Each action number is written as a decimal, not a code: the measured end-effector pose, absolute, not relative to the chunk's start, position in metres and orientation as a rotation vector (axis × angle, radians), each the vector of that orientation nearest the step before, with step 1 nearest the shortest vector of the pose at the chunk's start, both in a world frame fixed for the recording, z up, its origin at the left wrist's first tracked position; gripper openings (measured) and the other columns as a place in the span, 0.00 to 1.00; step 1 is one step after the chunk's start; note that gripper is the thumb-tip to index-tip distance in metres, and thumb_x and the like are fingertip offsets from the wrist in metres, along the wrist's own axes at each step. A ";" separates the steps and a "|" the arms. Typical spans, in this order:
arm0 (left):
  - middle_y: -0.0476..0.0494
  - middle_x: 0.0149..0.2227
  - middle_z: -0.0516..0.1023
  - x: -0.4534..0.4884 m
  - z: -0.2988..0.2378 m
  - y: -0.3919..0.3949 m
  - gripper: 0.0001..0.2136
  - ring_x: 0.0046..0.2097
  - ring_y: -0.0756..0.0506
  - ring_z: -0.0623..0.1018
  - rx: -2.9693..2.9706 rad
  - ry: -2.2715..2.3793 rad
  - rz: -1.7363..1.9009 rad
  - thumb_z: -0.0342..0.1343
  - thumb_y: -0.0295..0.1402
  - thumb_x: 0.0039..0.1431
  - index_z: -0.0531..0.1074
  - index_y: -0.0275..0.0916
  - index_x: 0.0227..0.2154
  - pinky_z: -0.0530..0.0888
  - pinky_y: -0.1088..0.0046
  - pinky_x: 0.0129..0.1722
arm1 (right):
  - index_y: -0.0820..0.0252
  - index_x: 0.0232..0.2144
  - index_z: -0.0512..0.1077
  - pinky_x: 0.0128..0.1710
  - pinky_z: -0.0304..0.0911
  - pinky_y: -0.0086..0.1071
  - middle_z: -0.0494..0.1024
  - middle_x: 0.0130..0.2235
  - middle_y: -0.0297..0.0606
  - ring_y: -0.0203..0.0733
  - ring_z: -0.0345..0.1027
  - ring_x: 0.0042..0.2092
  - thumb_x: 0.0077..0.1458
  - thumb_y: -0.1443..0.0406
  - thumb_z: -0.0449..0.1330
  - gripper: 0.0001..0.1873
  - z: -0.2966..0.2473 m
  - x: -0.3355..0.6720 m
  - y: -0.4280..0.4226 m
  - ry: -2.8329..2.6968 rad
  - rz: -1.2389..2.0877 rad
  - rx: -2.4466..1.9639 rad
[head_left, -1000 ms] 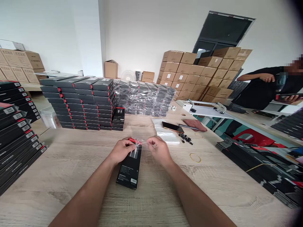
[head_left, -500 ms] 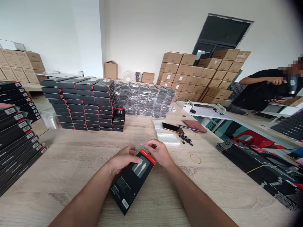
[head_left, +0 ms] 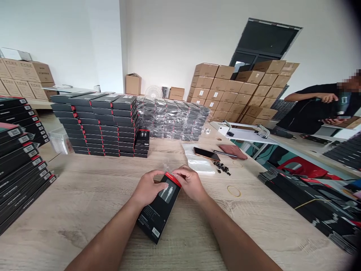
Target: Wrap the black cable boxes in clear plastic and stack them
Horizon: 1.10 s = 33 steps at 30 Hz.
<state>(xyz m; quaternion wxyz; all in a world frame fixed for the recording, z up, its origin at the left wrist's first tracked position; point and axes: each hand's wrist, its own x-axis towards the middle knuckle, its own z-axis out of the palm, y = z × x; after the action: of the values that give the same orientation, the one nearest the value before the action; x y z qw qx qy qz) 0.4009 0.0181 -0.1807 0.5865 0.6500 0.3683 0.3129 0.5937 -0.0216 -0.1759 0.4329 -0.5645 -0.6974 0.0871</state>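
Observation:
A black cable box (head_left: 159, 210) with a red top band and a picture of a white cable plug leans at a slant above the table. My left hand (head_left: 148, 188) is closed around its upper left side, thumb across the front near the picture. At the red end, my right hand (head_left: 190, 182) is closed with thumb and fingers pinched at the top corner. Clear plastic (head_left: 167, 167) sticks up from that end between both hands; whether my right fingers also hold it is hard to see.
Stacked black boxes (head_left: 101, 128) and plastic-wrapped ones (head_left: 172, 118) stand behind. More piles lie left (head_left: 19, 169) and right (head_left: 304, 203). A phone (head_left: 206, 153), small black parts (head_left: 222, 167) and a rubber band (head_left: 234, 191) lie nearby. A co-worker (head_left: 313, 101) stands far right.
The cable box has moved up and slightly right at its lower end, and stands a little steeper. My left hand has shifted upward with it; my right fingers have closed in on the red end.

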 end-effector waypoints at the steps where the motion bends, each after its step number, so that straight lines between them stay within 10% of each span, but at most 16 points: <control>1: 0.45 0.29 0.80 0.401 -0.181 0.018 0.21 0.28 0.46 0.77 1.519 0.848 0.719 0.60 0.34 0.48 0.72 0.40 0.47 0.70 0.72 0.28 | 0.54 0.32 0.77 0.36 0.64 0.34 0.74 0.31 0.37 0.41 0.69 0.35 0.55 0.65 0.55 0.10 -0.175 0.593 -0.022 -1.740 0.204 -1.407; 12: 0.45 0.30 0.81 0.408 -0.179 0.016 0.19 0.29 0.48 0.78 1.412 0.912 0.776 0.59 0.29 0.48 0.74 0.36 0.46 0.72 0.74 0.31 | 0.58 0.21 0.67 0.24 0.57 0.30 0.69 0.20 0.30 0.35 0.60 0.22 0.42 0.59 0.61 0.09 -0.183 0.608 -0.014 -1.204 0.544 -1.644; 33: 0.45 0.32 0.81 0.413 -0.184 0.022 0.16 0.34 0.46 0.79 1.254 0.954 0.943 0.59 0.30 0.48 0.75 0.34 0.42 0.73 0.72 0.35 | 0.58 0.22 0.71 0.26 0.60 0.29 0.72 0.23 0.32 0.36 0.64 0.26 0.47 0.62 0.57 0.06 -0.174 0.591 -0.023 -1.384 0.424 -1.532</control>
<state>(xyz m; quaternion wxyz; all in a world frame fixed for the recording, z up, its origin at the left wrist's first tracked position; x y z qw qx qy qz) 0.4128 0.0222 -0.1844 0.6073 0.5425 0.4129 0.4079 0.5907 -0.0229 -0.1744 0.4944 -0.6319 -0.5707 0.1749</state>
